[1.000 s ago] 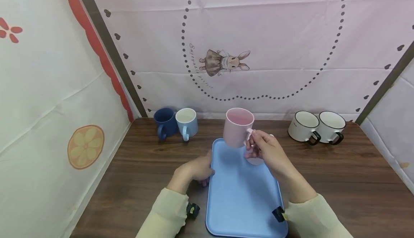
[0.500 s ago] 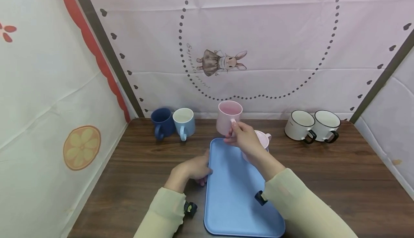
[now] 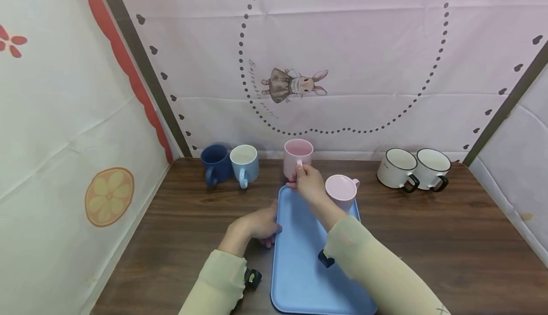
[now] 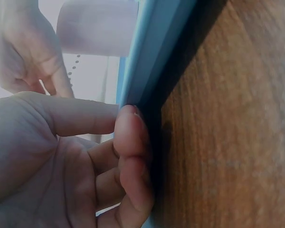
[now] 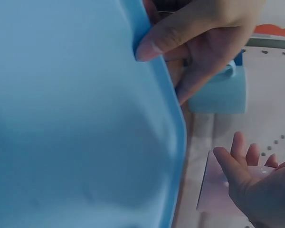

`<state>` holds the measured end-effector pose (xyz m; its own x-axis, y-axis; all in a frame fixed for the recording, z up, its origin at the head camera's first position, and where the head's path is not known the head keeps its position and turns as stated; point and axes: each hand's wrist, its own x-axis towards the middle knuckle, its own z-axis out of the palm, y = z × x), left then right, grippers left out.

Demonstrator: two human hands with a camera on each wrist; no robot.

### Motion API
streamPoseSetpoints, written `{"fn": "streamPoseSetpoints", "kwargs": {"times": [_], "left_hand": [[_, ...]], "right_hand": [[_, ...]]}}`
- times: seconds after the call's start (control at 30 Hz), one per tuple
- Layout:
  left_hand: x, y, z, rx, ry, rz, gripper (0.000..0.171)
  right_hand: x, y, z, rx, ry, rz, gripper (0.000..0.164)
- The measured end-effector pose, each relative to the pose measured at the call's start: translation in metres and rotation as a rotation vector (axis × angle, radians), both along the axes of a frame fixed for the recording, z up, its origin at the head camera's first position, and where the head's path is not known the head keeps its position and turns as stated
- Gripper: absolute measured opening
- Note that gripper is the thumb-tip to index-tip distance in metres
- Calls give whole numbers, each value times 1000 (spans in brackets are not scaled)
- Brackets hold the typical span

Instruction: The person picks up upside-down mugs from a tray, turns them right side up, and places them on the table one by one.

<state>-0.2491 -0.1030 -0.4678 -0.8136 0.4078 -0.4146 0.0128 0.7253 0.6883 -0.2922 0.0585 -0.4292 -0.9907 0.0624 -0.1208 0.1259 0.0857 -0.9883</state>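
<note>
My right hand [image 3: 311,184] pinches the handle of a pink mug [image 3: 295,155], upright at the far side of the blue tray [image 3: 299,267]. In the right wrist view, the same pink mug [image 5: 213,192] appears behind the thumb and fingers. A second pink mug [image 3: 341,189] stands at the tray's far right corner, its handle pointing right. My left hand [image 3: 259,222] holds the tray's left edge. Its thumb and index finger pinch the tray rim [image 4: 142,52] in the left wrist view.
A dark blue mug [image 3: 217,165] and a light blue mug [image 3: 245,165] stand together at the back left. Two white mugs with black rims [image 3: 398,167] stand at the back right. Behind the wooden table [image 3: 205,220] hangs a printed cloth [image 3: 364,67].
My right hand has carried the pink mug left and back, over the tray's far edge and down toward the table. The second pink mug has come into fuller view. My left hand has stayed put.
</note>
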Motion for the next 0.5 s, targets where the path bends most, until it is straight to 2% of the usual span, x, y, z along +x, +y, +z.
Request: {"fn": "streamPoseSetpoints", "kwargs": {"times": [0.3,0.5], "left_hand": [[2,-1,0,-4,17,-15,84],[2,-2,1,4,8,-12,84]], "right_hand": [[-10,-5,-14,29,-20,-32,38],[-16,-7,-19,28,-30,-25,37]]}}
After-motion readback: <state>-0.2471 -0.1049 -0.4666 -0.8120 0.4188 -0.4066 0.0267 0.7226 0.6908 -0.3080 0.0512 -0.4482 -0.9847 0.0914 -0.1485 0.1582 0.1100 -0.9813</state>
